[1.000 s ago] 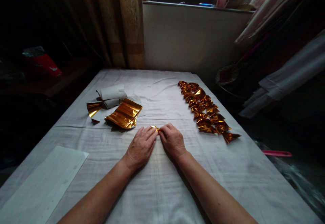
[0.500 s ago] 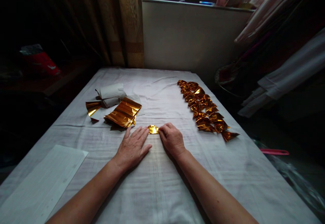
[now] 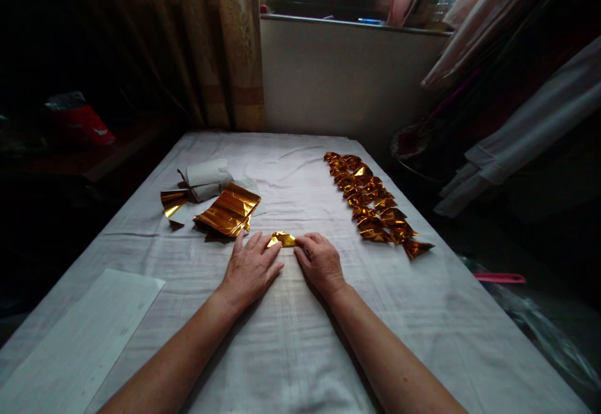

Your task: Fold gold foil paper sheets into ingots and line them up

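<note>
A small folded piece of gold foil paper (image 3: 282, 239) lies on the cloth between my hands. My left hand (image 3: 248, 267) rests flat with fingers spread, its index fingertip at the foil's left end. My right hand (image 3: 323, 262) is closed in a pinch at the right end, its thumb and curled fingers hiding that edge. Beyond my left hand lies a stack of gold foil sheets (image 3: 228, 210). To the right, folded gold foil pieces (image 3: 370, 198) sit in overlapping rows, with one single piece (image 3: 417, 249) at the near end.
A white cloth (image 3: 291, 339) covers the table. Behind the stack lies a grey-white paper bundle (image 3: 206, 176), with loose gold foil (image 3: 173, 202) beside it. A pale sheet (image 3: 89, 339) lies at the near left. Hanging clothes (image 3: 530, 126) and a pink handle (image 3: 500, 278) are off the right edge.
The foil between my hands has gone from a flat rectangle to a more slanted, raised shape at its left end. My left fingers have shifted slightly. The camera view has tilted up a little.
</note>
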Tool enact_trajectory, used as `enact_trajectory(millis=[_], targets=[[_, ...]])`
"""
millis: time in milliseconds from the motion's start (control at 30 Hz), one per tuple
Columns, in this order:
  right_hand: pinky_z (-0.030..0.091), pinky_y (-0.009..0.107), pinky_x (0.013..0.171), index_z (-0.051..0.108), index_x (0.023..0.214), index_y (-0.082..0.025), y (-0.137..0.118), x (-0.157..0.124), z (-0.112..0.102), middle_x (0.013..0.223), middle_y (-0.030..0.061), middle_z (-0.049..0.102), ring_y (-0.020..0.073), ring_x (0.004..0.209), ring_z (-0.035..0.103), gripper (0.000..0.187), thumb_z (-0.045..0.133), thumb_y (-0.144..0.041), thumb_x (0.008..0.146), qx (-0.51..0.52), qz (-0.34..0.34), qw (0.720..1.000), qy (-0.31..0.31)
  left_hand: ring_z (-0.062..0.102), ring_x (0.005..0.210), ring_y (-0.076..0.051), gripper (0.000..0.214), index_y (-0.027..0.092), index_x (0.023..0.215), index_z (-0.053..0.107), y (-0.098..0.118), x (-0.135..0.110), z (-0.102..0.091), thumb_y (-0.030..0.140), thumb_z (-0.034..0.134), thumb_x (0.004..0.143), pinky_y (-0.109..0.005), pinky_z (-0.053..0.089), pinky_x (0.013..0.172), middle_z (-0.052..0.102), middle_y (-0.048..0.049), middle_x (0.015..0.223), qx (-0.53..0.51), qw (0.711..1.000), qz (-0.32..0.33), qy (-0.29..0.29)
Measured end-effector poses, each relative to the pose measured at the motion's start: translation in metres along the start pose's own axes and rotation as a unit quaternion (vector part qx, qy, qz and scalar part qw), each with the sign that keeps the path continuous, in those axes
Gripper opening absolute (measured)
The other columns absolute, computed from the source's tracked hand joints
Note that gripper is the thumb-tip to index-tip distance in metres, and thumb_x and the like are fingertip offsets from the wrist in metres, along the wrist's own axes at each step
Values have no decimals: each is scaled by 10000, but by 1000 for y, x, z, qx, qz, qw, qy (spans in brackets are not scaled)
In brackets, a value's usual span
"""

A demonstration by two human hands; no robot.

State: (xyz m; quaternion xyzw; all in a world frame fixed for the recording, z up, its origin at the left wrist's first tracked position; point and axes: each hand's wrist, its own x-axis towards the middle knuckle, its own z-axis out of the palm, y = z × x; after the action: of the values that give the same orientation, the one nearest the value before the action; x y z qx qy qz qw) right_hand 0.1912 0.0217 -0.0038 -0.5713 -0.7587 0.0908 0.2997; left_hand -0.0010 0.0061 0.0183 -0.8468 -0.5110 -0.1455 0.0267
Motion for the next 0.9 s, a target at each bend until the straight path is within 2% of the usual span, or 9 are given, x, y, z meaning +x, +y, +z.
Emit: enact_trajectory(millis=[100,167,233,400,500,600,900], targets=[[468,294,842,717,1012,-232,0,0,1,967,44,695,198,915,623,151,613,-210,904,-9,-8,1000,2,560,1172,-288,153,247,1050,668,1,11,0,282,600,917,-543,318,1087,687,-58,1159,-30,999,-15,13],[465,294,843,719,1004,-227,0,1,1,966,46,695,199,917,621,142,617,-216,907,-9,-10,1000,4,587,1074,-263,112,221,995,660,-2,18,4,265,589,920,-456,421,980,683,-64,1113,-54,998,-36,13],[463,293,844,719,994,-227,0,1,1,968,48,694,198,917,618,135,618,-215,905,-8,-8,1000,4,592,1007,-254,108,201,982,646,-6,23,10,269,603,910,-402,461,888,679,-72,1069,-75,995,-60,11],[461,293,843,713,1000,-234,0,2,1,974,43,694,196,916,617,142,613,-211,901,2,4,1000,1,578,1005,-247,283,221,1141,630,-14,29,17,254,657,861,-400,457,914,674,-58,1064,-127,989,-73,27],[465,294,839,712,997,-230,-1,2,1,975,42,695,197,909,622,141,618,-206,894,10,18,1000,1,572,992,-239,229,240,1084,668,-15,29,17,241,648,856,-390,459,895,666,-43,1018,-148,986,-73,14],[467,293,835,714,991,-243,-2,2,0,976,39,695,195,905,624,143,613,-208,896,13,22,1000,-2,568,991,-234,179,250,1028,681,-14,29,17,249,644,853,-385,455,886,657,-36,1003,-159,984,-76,25],[470,279,802,722,943,-255,-2,4,2,937,18,703,178,881,641,129,619,-199,889,59,48,997,10,576,1015,-240,206,253,1055,678,-13,27,18,245,661,850,-398,442,899,674,-29,1015,-166,982,-86,35]])
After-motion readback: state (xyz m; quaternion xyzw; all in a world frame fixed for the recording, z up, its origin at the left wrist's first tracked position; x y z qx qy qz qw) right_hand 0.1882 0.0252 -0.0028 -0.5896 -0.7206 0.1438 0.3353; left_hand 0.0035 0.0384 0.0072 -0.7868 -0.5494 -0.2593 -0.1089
